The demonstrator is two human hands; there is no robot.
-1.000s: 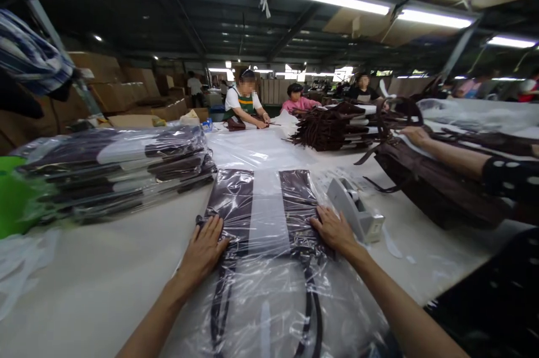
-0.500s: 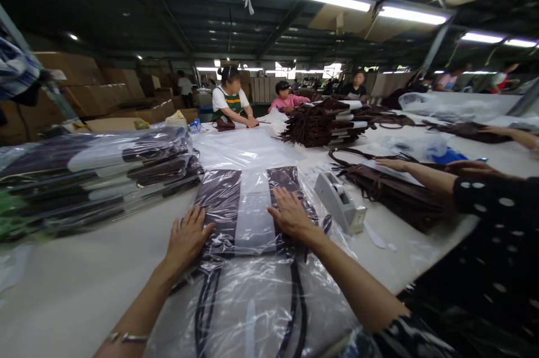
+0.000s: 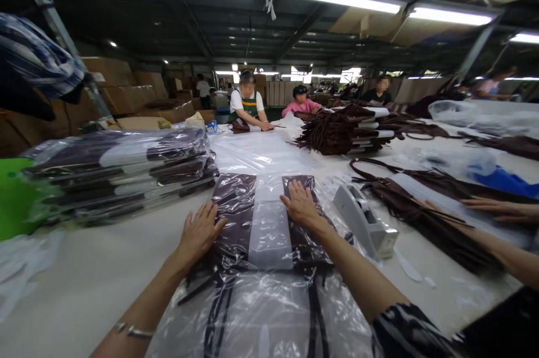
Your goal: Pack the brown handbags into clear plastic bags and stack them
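A bagged tote (image 3: 269, 234) is laid flat on the desk (image 3: 105, 274), with the left hand (image 3: 200, 232) and right hand (image 3: 301, 203) pressed on it. A stack of bagged totes (image 3: 122, 170) is placed to its left, a tape dispenser (image 3: 366, 220) just to its right, and a heap of straps (image 3: 341, 131) farther behind.

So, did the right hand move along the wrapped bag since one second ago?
Yes. The right hand slid away from the person, up the wrapped bag, now beside the tape dispenser's far end.
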